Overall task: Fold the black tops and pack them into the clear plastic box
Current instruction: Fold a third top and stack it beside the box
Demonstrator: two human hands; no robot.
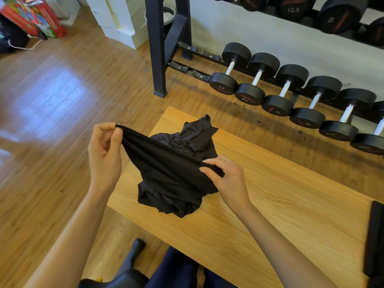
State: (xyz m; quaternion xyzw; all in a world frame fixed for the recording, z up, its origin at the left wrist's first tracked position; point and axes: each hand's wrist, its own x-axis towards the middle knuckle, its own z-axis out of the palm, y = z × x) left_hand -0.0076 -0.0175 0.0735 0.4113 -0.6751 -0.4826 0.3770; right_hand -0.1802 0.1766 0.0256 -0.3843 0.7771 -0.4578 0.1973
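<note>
1. Left hand: raised off the left end of the wooden table, above the floor. Thumb and curled fingers pinch one end of the hem of a black top.
2. Right hand: positioned over the table, thumb and fingers pinching the other end of the same hem. The hem runs taut in a straight line between the two hands.
3. Black top: the held edge is lifted; the rest of the fabric hangs down and lies bunched on the table surface below the hands.
4. Crumpled black fabric: lies on the table just behind the held top, touching it. Whether it is a separate garment or part of the same one cannot be determined.
5. Clear plastic box: not in view.
6. Dark flat object: lies at the right edge of the table, well apart from the fabric; cut off by the frame, identity unclear.
7. Dumbbells: a row rests on the lower tier of a black rack beyond the table; more sit on an upper tier.
8. White boxes: stacked on the wooden floor at the far left, near a red printed bag.
</note>
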